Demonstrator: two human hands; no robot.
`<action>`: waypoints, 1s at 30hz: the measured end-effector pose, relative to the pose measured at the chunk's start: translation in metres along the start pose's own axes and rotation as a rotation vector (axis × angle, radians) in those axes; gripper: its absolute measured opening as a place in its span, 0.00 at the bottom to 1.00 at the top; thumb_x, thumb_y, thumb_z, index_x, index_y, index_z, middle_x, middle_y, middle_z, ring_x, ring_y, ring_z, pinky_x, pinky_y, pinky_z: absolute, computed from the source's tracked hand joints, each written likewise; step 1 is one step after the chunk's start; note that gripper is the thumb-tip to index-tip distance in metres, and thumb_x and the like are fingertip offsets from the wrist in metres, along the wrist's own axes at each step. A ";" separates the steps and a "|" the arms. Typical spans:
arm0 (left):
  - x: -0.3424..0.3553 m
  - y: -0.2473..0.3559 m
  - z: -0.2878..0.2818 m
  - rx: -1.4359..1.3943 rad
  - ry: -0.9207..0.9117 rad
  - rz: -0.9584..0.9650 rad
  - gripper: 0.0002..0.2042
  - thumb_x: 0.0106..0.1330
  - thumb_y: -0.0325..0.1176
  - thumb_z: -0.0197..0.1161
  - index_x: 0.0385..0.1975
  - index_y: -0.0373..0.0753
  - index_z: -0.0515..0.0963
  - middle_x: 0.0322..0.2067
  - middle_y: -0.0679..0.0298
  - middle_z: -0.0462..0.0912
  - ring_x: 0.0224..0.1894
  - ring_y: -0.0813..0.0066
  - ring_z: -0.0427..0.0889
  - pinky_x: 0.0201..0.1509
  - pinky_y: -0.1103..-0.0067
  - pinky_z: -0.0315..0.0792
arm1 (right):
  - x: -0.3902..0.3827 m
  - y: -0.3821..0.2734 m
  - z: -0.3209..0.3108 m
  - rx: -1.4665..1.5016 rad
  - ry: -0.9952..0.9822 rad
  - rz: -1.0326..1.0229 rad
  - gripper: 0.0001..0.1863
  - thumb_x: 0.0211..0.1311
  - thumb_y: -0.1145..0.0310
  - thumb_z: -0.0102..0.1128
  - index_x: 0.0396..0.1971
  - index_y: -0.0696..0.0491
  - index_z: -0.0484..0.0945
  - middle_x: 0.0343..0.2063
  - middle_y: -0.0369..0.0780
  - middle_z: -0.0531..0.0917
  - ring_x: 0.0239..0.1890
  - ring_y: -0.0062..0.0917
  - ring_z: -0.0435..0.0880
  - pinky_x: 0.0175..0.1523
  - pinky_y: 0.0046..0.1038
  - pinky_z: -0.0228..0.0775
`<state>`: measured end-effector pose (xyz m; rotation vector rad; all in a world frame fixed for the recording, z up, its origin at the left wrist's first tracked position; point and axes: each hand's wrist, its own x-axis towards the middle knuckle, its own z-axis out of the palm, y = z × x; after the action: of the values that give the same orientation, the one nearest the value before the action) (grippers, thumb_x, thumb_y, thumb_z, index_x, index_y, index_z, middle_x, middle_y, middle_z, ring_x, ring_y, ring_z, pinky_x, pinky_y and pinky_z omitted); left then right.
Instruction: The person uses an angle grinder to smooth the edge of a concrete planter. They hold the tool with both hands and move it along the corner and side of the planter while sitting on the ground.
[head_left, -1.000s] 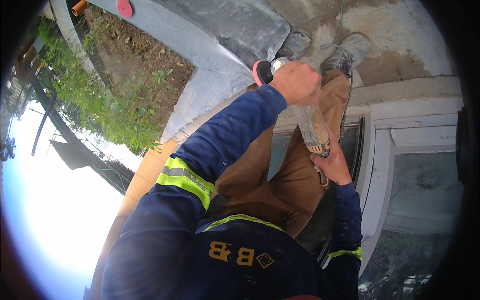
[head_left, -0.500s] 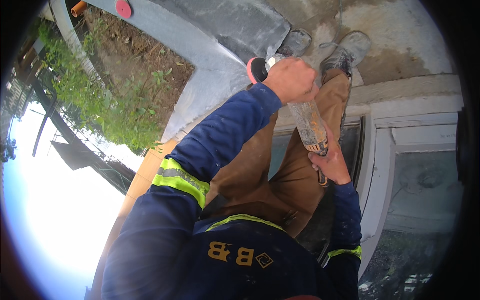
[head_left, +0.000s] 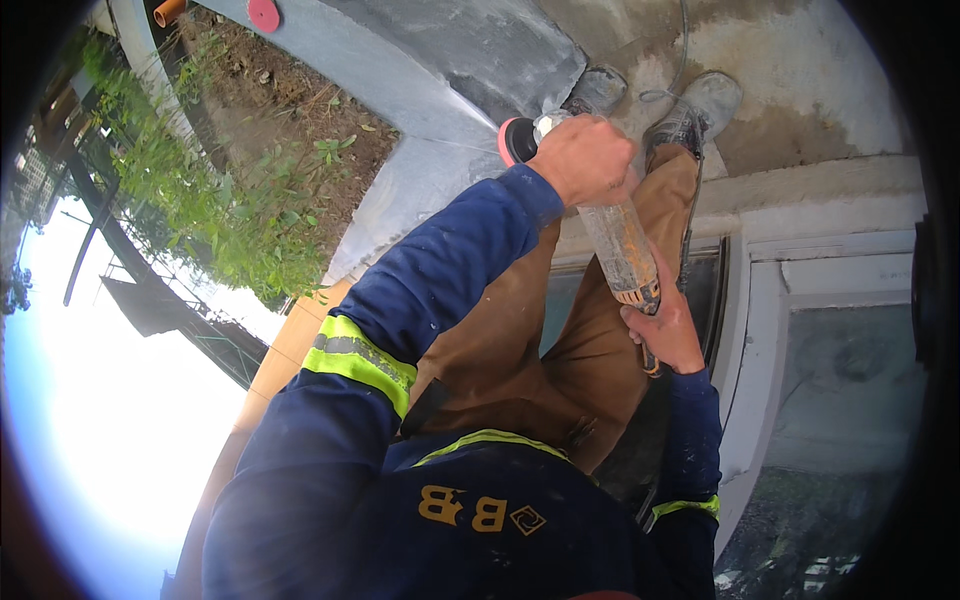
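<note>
My left hand (head_left: 587,158) is closed around the front of a worn, dusty angle grinder (head_left: 618,240), close to its head. A round black and pink pad (head_left: 518,141) sits on the grinder's head, tilted on edge beside the grey stone slab (head_left: 435,135); whether it touches the stone I cannot tell. Lower down, my right hand (head_left: 668,328) grips the rear of the grinder body by the orange-slotted end. Part of its fingers is hidden behind the tool. The grinder slants across in front of my brown-trousered legs.
A pink disc (head_left: 264,14) lies on the far end of the grey ledge. Left of it are soil and green plants (head_left: 230,220). A cord (head_left: 684,50) runs past my dusty shoes (head_left: 712,100) on the wet concrete. A white-framed window (head_left: 765,330) stands at the right.
The surroundings have shifted slightly right in the view. Both hands keep their hold on the grinder, which is nearly in the same place.
</note>
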<state>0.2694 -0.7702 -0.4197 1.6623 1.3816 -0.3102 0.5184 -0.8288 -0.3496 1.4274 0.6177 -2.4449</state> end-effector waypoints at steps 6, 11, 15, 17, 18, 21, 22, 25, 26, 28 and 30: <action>0.014 0.077 -0.035 0.011 0.206 0.302 0.10 0.48 0.39 0.64 0.13 0.39 0.81 0.19 0.57 0.82 0.26 0.58 0.83 0.36 0.67 0.78 | -0.071 0.002 -0.005 0.244 0.097 -0.009 0.48 0.53 0.81 0.64 0.75 0.53 0.50 0.49 0.43 0.78 0.38 0.25 0.82 0.35 0.25 0.77; 0.022 0.135 -0.085 0.034 0.293 0.438 0.08 0.43 0.39 0.67 0.13 0.43 0.82 0.17 0.61 0.82 0.26 0.62 0.83 0.36 0.71 0.77 | -0.111 -0.015 -0.016 0.268 0.120 -0.073 0.50 0.51 0.78 0.68 0.74 0.54 0.49 0.41 0.43 0.81 0.35 0.25 0.83 0.32 0.25 0.78; 0.021 0.155 -0.117 0.045 0.280 0.382 0.06 0.45 0.36 0.66 0.13 0.43 0.82 0.17 0.63 0.82 0.27 0.62 0.83 0.37 0.70 0.78 | -0.133 -0.047 -0.020 0.252 0.152 -0.073 0.48 0.52 0.81 0.65 0.73 0.55 0.50 0.37 0.45 0.82 0.31 0.24 0.82 0.30 0.25 0.76; 0.017 0.162 -0.137 0.076 0.225 0.361 0.06 0.47 0.36 0.66 0.16 0.42 0.83 0.21 0.62 0.83 0.32 0.62 0.84 0.39 0.70 0.77 | -0.144 -0.059 -0.020 0.287 0.145 -0.096 0.46 0.52 0.82 0.62 0.72 0.55 0.51 0.36 0.46 0.82 0.29 0.24 0.81 0.29 0.25 0.76; 0.013 0.165 -0.147 0.091 0.198 0.348 0.06 0.48 0.36 0.66 0.18 0.41 0.83 0.24 0.61 0.84 0.34 0.62 0.84 0.41 0.69 0.77 | -0.148 -0.064 -0.018 0.309 0.138 -0.104 0.46 0.52 0.84 0.61 0.72 0.55 0.51 0.36 0.46 0.82 0.29 0.24 0.81 0.29 0.26 0.75; -0.008 0.178 -0.162 -0.041 0.609 0.392 0.08 0.47 0.35 0.67 0.25 0.39 0.82 0.32 0.58 0.84 0.41 0.60 0.82 0.45 0.68 0.76 | -0.165 -0.085 -0.011 0.367 0.101 -0.130 0.44 0.53 0.85 0.59 0.71 0.55 0.53 0.36 0.46 0.81 0.28 0.25 0.81 0.29 0.26 0.75; -0.027 0.187 -0.167 -0.125 0.740 0.424 0.13 0.45 0.31 0.68 0.33 0.36 0.81 0.38 0.57 0.81 0.45 0.57 0.80 0.50 0.66 0.75 | -0.171 -0.095 -0.007 0.384 0.086 -0.134 0.43 0.53 0.85 0.58 0.71 0.55 0.54 0.36 0.45 0.81 0.28 0.25 0.81 0.29 0.26 0.75; -0.099 0.215 -0.172 -0.394 0.863 0.413 0.17 0.46 0.26 0.67 0.39 0.34 0.81 0.38 0.57 0.79 0.45 0.55 0.79 0.51 0.67 0.75 | -0.184 -0.133 0.008 0.404 0.194 -0.261 0.39 0.55 0.82 0.60 0.68 0.56 0.58 0.36 0.45 0.82 0.28 0.27 0.82 0.29 0.27 0.75; -0.120 0.219 -0.166 -0.470 0.845 0.391 0.17 0.48 0.25 0.68 0.42 0.33 0.81 0.38 0.56 0.78 0.45 0.54 0.79 0.51 0.67 0.75 | -0.180 -0.133 0.010 0.395 0.275 -0.366 0.36 0.56 0.81 0.60 0.66 0.57 0.60 0.37 0.45 0.82 0.29 0.28 0.82 0.30 0.27 0.76; -0.150 0.224 -0.146 -0.711 0.741 0.226 0.21 0.54 0.27 0.69 0.49 0.33 0.77 0.40 0.56 0.77 0.44 0.57 0.79 0.49 0.68 0.76 | -0.176 -0.148 0.011 0.447 0.295 -0.449 0.32 0.57 0.80 0.62 0.62 0.58 0.63 0.37 0.45 0.82 0.29 0.29 0.82 0.32 0.29 0.76; -0.163 0.224 -0.148 -0.995 0.635 0.113 0.25 0.59 0.30 0.71 0.56 0.33 0.72 0.42 0.56 0.75 0.45 0.61 0.79 0.48 0.69 0.76 | -0.174 -0.169 0.018 0.475 0.294 -0.465 0.28 0.58 0.76 0.62 0.58 0.59 0.65 0.37 0.45 0.82 0.28 0.29 0.81 0.32 0.31 0.76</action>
<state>0.3589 -0.7495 -0.1191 0.9798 1.4907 0.9170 0.5212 -0.6885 -0.1504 2.0503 0.4861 -2.9028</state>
